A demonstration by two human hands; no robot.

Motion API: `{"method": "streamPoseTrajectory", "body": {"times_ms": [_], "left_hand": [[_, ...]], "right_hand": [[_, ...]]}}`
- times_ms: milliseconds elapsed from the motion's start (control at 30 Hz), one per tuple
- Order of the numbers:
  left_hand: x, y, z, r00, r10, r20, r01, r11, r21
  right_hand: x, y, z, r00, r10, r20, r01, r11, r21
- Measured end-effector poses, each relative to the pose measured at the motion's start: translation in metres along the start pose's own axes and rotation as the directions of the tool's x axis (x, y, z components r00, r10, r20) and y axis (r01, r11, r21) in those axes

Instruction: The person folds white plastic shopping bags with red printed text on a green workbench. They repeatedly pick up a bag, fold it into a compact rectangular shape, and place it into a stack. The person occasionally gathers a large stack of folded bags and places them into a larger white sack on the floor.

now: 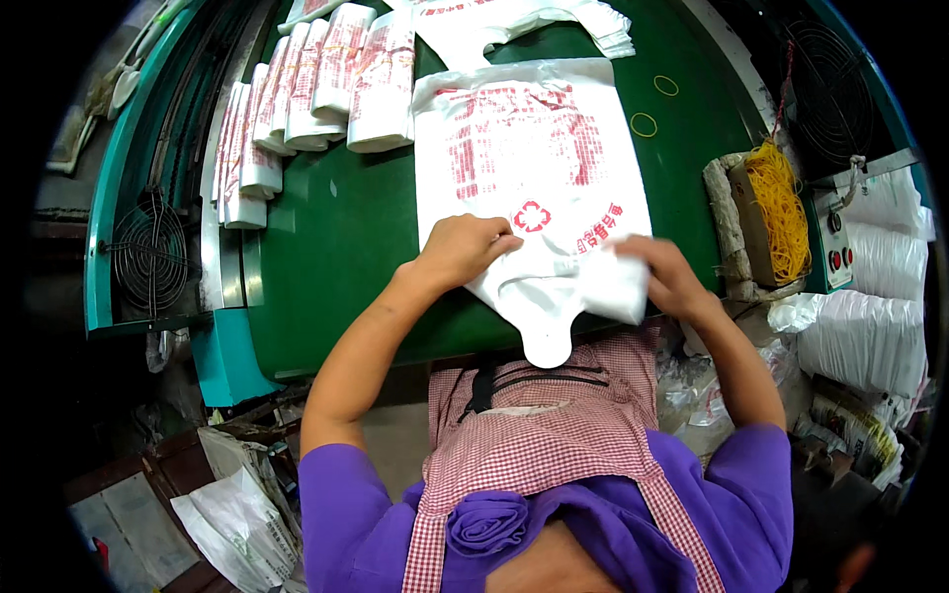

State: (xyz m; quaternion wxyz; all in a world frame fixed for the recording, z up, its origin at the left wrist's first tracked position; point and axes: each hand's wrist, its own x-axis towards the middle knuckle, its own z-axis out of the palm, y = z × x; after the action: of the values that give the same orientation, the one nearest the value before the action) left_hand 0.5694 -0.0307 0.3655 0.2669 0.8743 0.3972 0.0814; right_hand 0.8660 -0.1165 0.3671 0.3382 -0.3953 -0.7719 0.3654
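— Purple sleeves and a red-and-white checked apron (554, 435) fill the bottom of the view, closest to the lens. What are the hands doing beyond them?

— Both are on a stack of white plastic bags (529, 168) with red print, lying flat on the green table (336, 247). The left hand (463, 249) presses down on the stack's near left part, fingers curled and knuckles up. The right hand (664, 277) grips the near right corner, where the plastic is folded over and bunched under its fingers.

— So the hands are apart?

— Yes, one at each side of the stack's near end, with the bags' handle loop hanging off the table edge between them, just above the apron.

— And whatever else is on the table?

— Beyond the left hand, a row of folded bag bundles (326, 89) — white with the same red print — leans in a line toward the far left. More loose bags (524, 25) lie at the far edge. Two yellow rubber bands (652, 104) sit on the green surface right of the stack, well apart from it.

— Anything off to the right?

— A heap of yellow rubber bands (776, 208) in a worn box (732, 212) beside the table, and packed white bags (865, 336) stacked beyond the right arm. A wire fan guard (148, 257) shows at the left.
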Motion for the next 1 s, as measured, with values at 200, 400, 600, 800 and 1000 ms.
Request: {"method": "streamPoseTrajectory", "body": {"times_ms": [200,400,600,800,1000], "left_hand": [[-0.05,0.0,0.022,0.904,0.354,-0.239,-0.265,0.904,0.337],[-0.066,0.032,0.045,0.927,0.359,-0.104,-0.323,0.91,0.261],[0.005,0.004,0.001,0.993,0.115,-0.028,-0.118,0.978,-0.174],[0.039,-0.003,-0.009,0.894,0.131,-0.429,-0.064,0.984,0.167],[-0.013,0.02,0.016,0.921,0.276,-0.274,-0.169,0.919,0.356]], "right_hand": [[0.061,-0.008,0.047,0.946,0.306,0.105,-0.211,0.83,-0.517],[0.035,0.005,0.058,0.994,0.014,0.11,0.069,0.697,-0.714],[0.064,-0.01,0.009,0.992,0.117,-0.04,-0.122,0.977,-0.175],[0.057,0.003,0.032,0.996,0.074,0.057,-0.01,0.69,-0.724],[0.037,-0.005,0.035,0.994,-0.105,-0.014,0.082,0.851,-0.519]]}}
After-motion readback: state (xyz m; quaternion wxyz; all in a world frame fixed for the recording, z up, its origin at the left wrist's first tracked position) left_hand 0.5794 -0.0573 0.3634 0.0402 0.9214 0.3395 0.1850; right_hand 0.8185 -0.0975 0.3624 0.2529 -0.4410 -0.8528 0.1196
